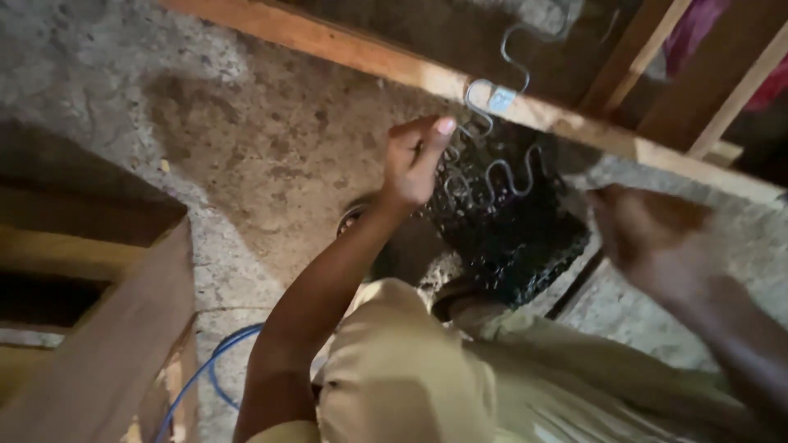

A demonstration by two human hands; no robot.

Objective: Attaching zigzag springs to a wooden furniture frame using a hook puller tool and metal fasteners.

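Note:
A zigzag steel spring wire point(501, 176) hangs from a metal clip point(499, 98) on a light wooden rail point(361, 56) that runs across the top of the view. My left hand point(414, 160) reaches up from the lower left, its fingers pinched on the wire just below the rail. My right hand point(648, 238) is blurred at the right, just under the rail, with curled fingers. A thin dark bar point(574, 287) slants below it. Whether the hand holds it is unclear.
A dark, lumpy heap point(517, 238) lies on the rough concrete floor point(246, 139) under the wire. Another wooden frame point(98, 328) stands at the left. A blue hose point(215, 369) curls beside it. My tan trouser leg point(427, 377) fills the bottom.

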